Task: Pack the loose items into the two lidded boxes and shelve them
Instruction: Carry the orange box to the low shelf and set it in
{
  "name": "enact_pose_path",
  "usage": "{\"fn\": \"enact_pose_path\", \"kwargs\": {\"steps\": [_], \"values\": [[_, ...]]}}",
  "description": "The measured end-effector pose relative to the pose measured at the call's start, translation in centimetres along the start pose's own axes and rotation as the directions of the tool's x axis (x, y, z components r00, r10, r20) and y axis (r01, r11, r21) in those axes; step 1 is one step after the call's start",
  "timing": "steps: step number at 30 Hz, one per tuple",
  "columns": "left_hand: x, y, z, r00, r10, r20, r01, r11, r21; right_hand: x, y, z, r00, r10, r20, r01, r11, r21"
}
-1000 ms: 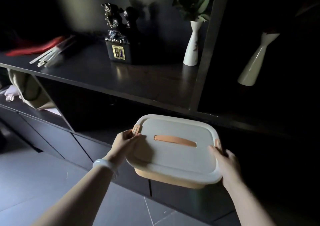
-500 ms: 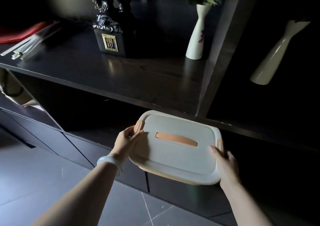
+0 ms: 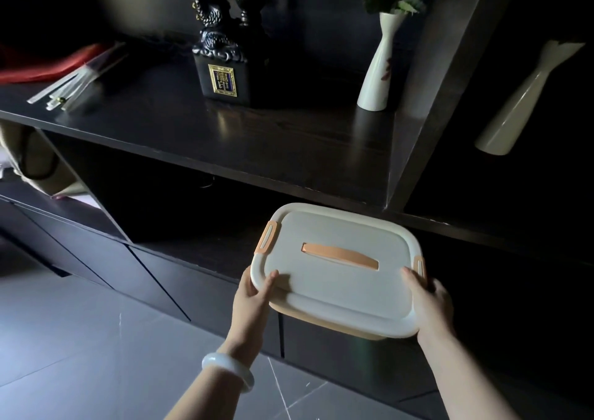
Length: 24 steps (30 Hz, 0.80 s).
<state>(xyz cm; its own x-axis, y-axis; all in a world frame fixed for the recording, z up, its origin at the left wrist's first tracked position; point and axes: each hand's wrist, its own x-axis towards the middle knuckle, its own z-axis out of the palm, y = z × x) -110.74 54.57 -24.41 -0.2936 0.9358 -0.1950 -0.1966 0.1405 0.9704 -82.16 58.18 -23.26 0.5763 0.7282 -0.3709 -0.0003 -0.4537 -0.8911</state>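
Box (image 3: pixel 337 278) of rectangular plastic, white lid with orange handle and side clips, held in both hands at lower centre of the frame.

The left hand (image 3: pixel 254 294) grips the box's near left corner, thumb on the lid, fingers under the rim; the right hand (image 3: pixel 430 304) clasps its near right edge. The box sits before the dark lower opening of the black wooden shelf (image 3: pixel 257 140). On the board above stand a black dragon figurine (image 3: pixel 221 56) and a slim white vase (image 3: pixel 377 72).

White lidded box (image 3: pixel 334 278), orange handle, lid closed, level, at lower shelf opening.
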Motion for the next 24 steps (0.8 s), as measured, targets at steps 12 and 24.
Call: {"fn": "enact_pose_path", "kwargs": {"steps": [12,24], "values": [[3.8,1.3,-0.1,0.994,0.002,0.112,0.000,1.000,-0.017,1.5,-1.3,2.8,0.999,-0.015,-0.029,0.014,0.999,-0.038],[7.0,2.2,-0.9,0.994,-0.064,0.086,0.069,0.996,-0.055,2.6,-2.1,5.5,0.999,-0.030,-0.036,0.027,0.994,-0.103]]}}
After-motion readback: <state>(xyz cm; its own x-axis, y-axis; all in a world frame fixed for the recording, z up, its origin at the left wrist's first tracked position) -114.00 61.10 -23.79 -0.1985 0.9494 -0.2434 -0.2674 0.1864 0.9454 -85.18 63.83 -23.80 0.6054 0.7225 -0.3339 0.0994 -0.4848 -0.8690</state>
